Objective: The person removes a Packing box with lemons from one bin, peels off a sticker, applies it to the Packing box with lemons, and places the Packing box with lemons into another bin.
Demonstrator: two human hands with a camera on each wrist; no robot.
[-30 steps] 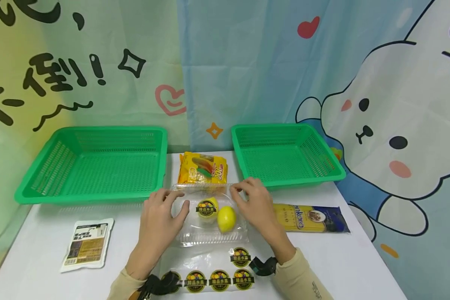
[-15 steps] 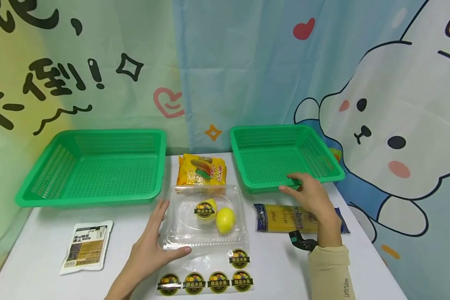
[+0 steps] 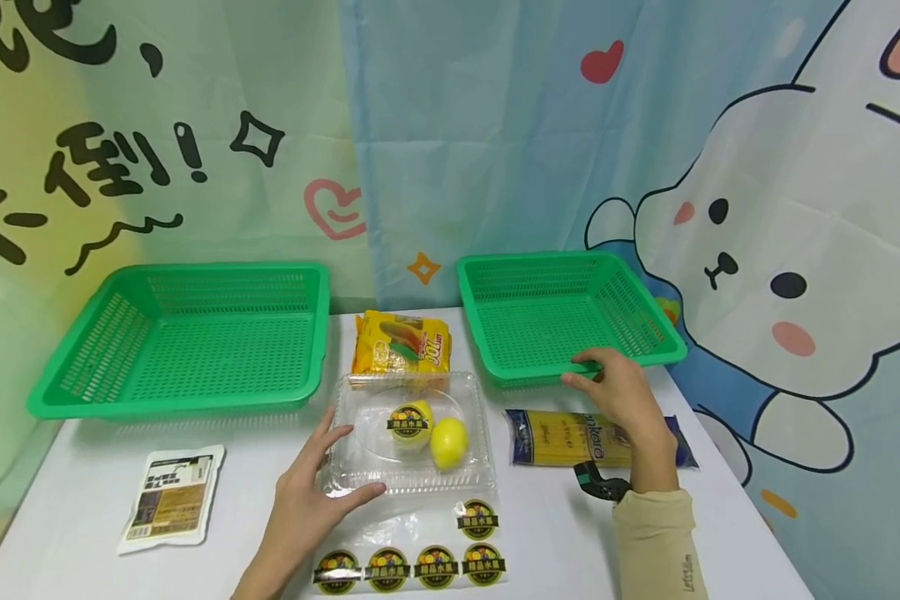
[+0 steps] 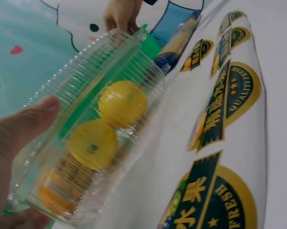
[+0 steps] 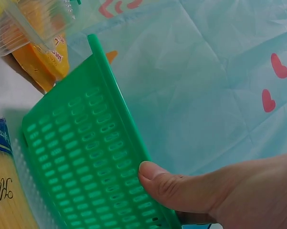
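Observation:
A clear plastic clamshell box (image 3: pixel 450 400) lies in the middle of the table with two lemons (image 3: pixel 449 442) inside. One round black-and-gold sticker (image 3: pixel 407 422) is on its lid, over the left lemon. My left hand (image 3: pixel 307 508) holds the box by its near left corner, thumb (image 4: pixel 31 121) along the near wall and fingers at the left side. At the smaller green basket (image 3: pixel 510 374) on the right, my right hand (image 3: pixel 622 392) pinches the near rim. Its thumb (image 5: pixel 169 186) presses the outer wall; the other fingers reach over the rim, mostly hidden.
A larger green basket (image 3: pixel 172 408) stands at back left. Between the baskets lies a yellow snack packet (image 3: pixel 401 342). A spaghetti pack (image 3: pixel 555 437) lies beneath my right forearm, a white pouch (image 3: pixel 172 500) at left, and a sheet of stickers (image 3: pixel 435 567) before the box.
Both hands have left the lid's top. My right hand has moved right to the smaller basket's rim; my left hand has slid down to the box's near left corner.

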